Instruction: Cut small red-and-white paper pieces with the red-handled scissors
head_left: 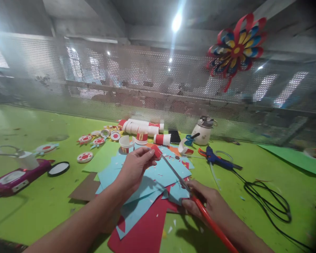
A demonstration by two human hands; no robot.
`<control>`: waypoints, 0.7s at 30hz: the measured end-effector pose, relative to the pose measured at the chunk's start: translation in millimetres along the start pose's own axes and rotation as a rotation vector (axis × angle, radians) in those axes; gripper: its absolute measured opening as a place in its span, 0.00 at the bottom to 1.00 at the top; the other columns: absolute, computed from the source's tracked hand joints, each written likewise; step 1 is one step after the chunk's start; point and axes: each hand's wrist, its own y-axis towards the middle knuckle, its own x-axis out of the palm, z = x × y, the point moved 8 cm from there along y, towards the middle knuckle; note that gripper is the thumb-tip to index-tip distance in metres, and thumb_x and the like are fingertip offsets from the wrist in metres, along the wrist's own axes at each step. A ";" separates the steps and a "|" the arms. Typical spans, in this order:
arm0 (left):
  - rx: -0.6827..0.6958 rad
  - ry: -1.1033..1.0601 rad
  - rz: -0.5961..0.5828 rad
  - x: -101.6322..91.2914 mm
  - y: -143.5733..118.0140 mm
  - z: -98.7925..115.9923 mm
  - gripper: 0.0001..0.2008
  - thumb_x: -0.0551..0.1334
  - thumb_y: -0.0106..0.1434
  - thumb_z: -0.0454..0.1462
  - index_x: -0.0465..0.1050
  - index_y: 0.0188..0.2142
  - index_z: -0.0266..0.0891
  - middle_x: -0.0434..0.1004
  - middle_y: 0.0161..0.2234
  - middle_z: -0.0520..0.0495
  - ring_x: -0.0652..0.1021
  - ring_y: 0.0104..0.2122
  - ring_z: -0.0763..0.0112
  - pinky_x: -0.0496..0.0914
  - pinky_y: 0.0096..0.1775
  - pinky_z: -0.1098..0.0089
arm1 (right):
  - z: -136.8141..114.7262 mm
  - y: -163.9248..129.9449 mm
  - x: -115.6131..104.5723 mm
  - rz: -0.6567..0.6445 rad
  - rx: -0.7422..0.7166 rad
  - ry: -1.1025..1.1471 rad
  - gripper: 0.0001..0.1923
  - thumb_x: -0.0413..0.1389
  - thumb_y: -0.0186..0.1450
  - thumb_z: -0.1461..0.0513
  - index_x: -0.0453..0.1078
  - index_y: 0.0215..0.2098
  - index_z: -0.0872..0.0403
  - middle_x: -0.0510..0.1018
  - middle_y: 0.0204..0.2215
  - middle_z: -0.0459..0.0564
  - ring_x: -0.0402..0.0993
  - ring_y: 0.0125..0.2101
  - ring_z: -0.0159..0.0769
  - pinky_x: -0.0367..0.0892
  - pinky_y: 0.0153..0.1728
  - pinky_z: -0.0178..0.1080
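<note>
from the head view, the left hand [133, 167] reaches forward over the bright green counter [37, 196], forearm running in from the lower left, wrist slightly bent. its thumb and fingers are pinched shut on a small red scrap of paper [156, 151], held up just above a loose pile of light blue paper sheets [158, 175]. the right hand [204, 202] lies low at the lower right of that pile, knuckles up, fingers curled closed around a pair of long scissors with an orange-red handle [213, 225]; the thin metal blades slant up and left, and their tip meets the red scrap at the left fingertips. whether the blades are parted i cannot tell.

a large red paper sheet [144, 232] lies under the blue sheets, nearest the camera, with a brown sheet of card [85, 189] poking out on the left. beyond the pile stand white paper cups with red bands [142, 135]. a blue and orange glue gun [218, 159] lies to the right, its black cord [268, 203] coiled on the counter. a white pot with a grey lid [204, 130] stands behind it. a red, blue and yellow paper flower [237, 47] hangs on the perforated metal screen [94, 80].
</note>
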 end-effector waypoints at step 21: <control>-0.032 0.082 -0.056 6.6 -5.2 -5.3 0.07 0.66 0.53 0.36 0.71 0.26 0.35 0.78 0.25 0.46 0.78 0.28 0.70 0.70 0.29 0.73 | -4.8 -1.7 5.1 -0.018 -0.030 0.000 0.13 0.51 0.63 0.55 0.69 0.39 0.55 0.65 0.21 0.43 0.58 0.20 0.33 0.57 0.21 0.33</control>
